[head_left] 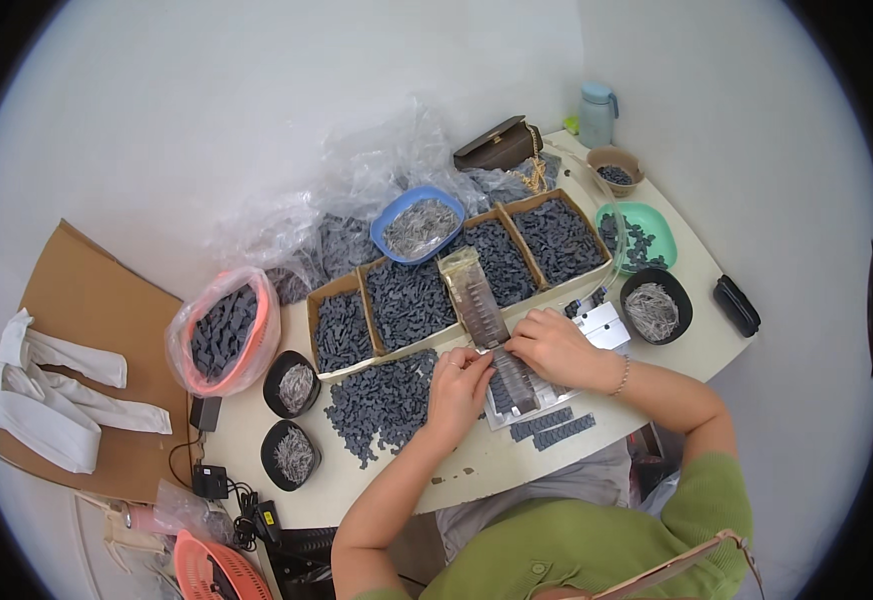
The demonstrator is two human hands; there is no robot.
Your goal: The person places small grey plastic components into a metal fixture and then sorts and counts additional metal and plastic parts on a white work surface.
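A long slotted assembly jig [476, 300] lies slantwise before me, with a row of dark grey pieces [513, 385] in its near part. My left hand [457, 392] is at the jig's left side, its fingers closed in a pinch at the middle of the jig. From the right, my right hand [549, 345] meets it there, thumb and fingers also pinched together. What sits between the fingertips is too small to make out. Two joined strips of dark grey links [564, 432] lie at the table's front edge by the jig.
A divided cardboard box [387, 352] holds many grey plastic pieces; a loose heap [382, 405] lies in front. Pins fill a blue basin [385, 243] and black bowls [268, 388]. A green bowl [669, 240], black case [737, 306], bottle [597, 118] and bagged pink basket [275, 330] surround them.
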